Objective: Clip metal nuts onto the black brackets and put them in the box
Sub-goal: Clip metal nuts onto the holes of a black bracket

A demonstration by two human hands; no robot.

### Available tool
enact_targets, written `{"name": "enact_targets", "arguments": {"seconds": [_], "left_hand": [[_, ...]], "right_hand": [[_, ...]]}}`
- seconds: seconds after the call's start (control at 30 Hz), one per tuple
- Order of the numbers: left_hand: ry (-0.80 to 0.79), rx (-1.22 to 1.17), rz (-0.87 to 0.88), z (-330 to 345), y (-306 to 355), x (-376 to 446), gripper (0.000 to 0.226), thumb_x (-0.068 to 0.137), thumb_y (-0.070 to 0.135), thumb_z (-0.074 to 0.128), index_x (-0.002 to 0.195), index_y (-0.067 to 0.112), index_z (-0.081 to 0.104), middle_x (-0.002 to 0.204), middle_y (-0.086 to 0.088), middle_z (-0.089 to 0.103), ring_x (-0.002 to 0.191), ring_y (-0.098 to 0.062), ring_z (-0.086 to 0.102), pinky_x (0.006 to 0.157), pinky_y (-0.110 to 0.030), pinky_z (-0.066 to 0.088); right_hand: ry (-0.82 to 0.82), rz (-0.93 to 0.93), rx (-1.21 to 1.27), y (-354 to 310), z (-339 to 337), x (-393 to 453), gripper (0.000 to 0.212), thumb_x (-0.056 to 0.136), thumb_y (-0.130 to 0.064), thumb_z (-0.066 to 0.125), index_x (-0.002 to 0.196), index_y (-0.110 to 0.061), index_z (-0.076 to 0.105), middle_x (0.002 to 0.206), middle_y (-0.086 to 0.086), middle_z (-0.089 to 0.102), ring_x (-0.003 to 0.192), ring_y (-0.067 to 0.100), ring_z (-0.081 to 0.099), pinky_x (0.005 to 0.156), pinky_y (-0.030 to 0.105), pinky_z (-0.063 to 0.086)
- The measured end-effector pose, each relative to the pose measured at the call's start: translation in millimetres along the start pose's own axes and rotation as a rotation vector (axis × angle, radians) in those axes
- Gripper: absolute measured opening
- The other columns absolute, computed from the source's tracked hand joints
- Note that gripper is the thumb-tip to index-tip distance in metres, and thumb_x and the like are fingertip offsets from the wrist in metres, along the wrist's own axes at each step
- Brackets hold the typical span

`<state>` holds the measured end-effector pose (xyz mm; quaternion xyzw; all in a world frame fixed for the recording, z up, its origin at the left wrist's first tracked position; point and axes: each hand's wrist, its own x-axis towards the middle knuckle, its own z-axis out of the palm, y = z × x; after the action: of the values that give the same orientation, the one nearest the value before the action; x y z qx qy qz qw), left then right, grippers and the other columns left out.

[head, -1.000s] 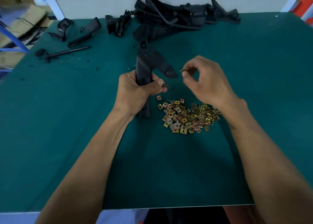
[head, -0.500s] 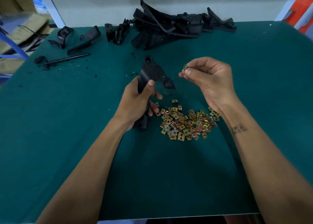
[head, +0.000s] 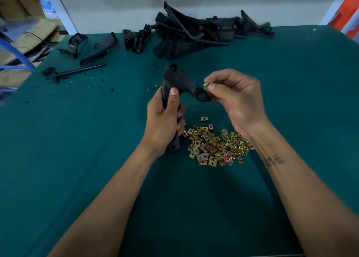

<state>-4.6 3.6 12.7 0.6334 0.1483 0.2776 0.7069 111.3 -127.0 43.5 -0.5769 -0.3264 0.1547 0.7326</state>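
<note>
A person's two bare forearms reach in from the bottom edge over a dark green table (head: pixel 58 159). The left hand (head: pixel 165 120) is wrapped around the long stem of a black bracket (head: pixel 180 78), fingers curled behind it and the thumb lying flat along its front, so the bracket stands raised off the table with its upper end pointing away from the person. From above the thumb the bracket widens and a shorter arm branches off toward the right hand (head: pixel 237 101); a round hole sits at the top end, above the left fingertips, and another near the tip of the branch. The right hand pinches a small yellowish metal nut (head: pixel 206 86) between thumb and forefinger, the other fingers loosely curled behind. The nut is held right at the upper edge of the bracket's branching arm, just beside the tip; whether it touches the plastic cannot be told. Below both hands, toward the person and mostly under the right wrist, a loose pile of metal nuts (head: pixel 215 146) in gold, copper and silver tones lies on the table, a few strays just beyond it toward the fingers. Far beyond the fingertips, along the table's far edge, lies a heap of black brackets (head: pixel 204 33), with scattered black parts (head: pixel 91 46) and small black crumbs off to the left.
</note>
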Motion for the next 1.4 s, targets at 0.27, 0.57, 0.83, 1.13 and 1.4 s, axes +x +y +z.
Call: {"name": "enact_targets", "arguments": {"seconds": [0.27, 0.57, 0.83, 1.13, 1.4], "left_hand": [[-0.02, -0.027, 0.003, 2, 3, -1, 0.025, 0.109, 0.035, 0.043, 0.09, 0.02, 0.044, 0.063, -0.002, 0.029, 0.042, -0.018, 0.023, 0.038, -0.026, 0.03], [-0.016, -0.036, 0.017, 0, 1, 1, 0.024, 0.109, 0.035, 0.044, 0.093, 0.017, 0.043, 0.062, -0.001, 0.032, 0.038, -0.016, 0.026, 0.038, -0.024, 0.032], [-0.014, -0.018, 0.042, 0, 1, 1, 0.023, 0.108, 0.035, 0.045, 0.092, 0.019, 0.046, 0.063, -0.003, 0.033, 0.038, -0.017, 0.026, 0.037, -0.024, 0.032], [0.001, -0.05, 0.028, 2, 1, 0, 0.029, 0.108, 0.034, 0.046, 0.097, 0.008, 0.042, 0.063, -0.005, 0.03, 0.041, -0.016, 0.021, 0.038, -0.023, 0.029], [-0.004, -0.052, 0.036, 2, 1, -1, 0.024, 0.108, 0.034, 0.046, 0.094, 0.015, 0.043, 0.063, -0.004, 0.029, 0.043, -0.016, 0.02, 0.038, -0.023, 0.027]], "right_hand": [[0.162, 0.009, 0.117, 6, 19, -4, 0.022, 0.08, 0.0, 0.068, 0.08, -0.019, 0.079, 0.078, 0.005, 0.068, 0.077, 0.027, 0.054, 0.077, 0.042, 0.047], [0.283, 0.067, 0.231, 4, 31, -9, 0.011, 0.08, -0.002, 0.069, 0.082, -0.012, 0.071, 0.079, 0.003, 0.068, 0.079, 0.019, 0.06, 0.077, 0.042, 0.049], [0.181, 0.022, 0.096, 1, 26, -7, 0.011, 0.083, -0.007, 0.072, 0.084, -0.018, 0.074, 0.081, 0.0, 0.07, 0.081, 0.019, 0.061, 0.078, 0.035, 0.054], [0.236, -0.024, 0.122, 7, 38, -14, 0.022, 0.086, -0.007, 0.074, 0.078, -0.027, 0.077, 0.085, -0.003, 0.074, 0.083, 0.014, 0.065, 0.082, 0.034, 0.055], [0.291, 0.01, 0.178, 9, 40, -15, 0.017, 0.081, -0.01, 0.076, 0.076, -0.026, 0.076, 0.083, -0.001, 0.072, 0.084, 0.017, 0.064, 0.084, 0.036, 0.053]]}}
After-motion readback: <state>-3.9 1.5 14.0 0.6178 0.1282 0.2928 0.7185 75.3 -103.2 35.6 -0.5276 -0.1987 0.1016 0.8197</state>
